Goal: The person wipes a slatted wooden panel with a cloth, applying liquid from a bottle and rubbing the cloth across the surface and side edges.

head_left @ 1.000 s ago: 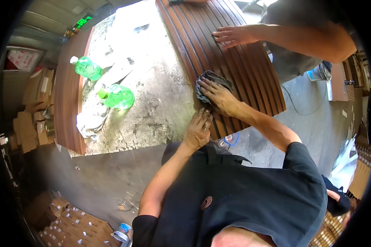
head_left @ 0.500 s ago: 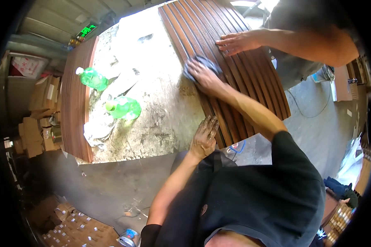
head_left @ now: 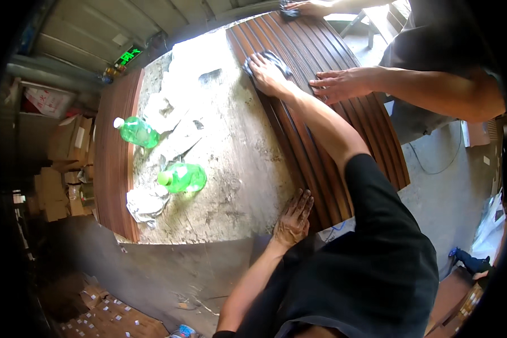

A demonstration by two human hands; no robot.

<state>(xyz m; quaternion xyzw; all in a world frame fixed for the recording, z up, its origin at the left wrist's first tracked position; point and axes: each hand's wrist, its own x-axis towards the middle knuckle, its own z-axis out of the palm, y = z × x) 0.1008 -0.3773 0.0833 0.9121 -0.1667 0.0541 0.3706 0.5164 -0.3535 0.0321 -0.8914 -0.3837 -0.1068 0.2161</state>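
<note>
Left hand (head_left: 293,219) — unclenched, fingers against ribbed panel (head_left: 318,155) edge | right hand (head_left: 267,74) — unclenched, flat atop dark cloth (head_left: 281,63) | counts: one ribbed panel, two green bottles (head_left: 187,177)

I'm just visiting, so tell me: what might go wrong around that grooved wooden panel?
The right hand, on a dark grey cloth, is near the co-worker's hand on the same grooved wooden panel, so they might bump.

The left hand is at the panel's edge and might get scraped or pinched if the panel shifts.

The white-capped green bottle and green-capped bottle share the worktable; a hard jolt could perhaps disturb them.
</note>
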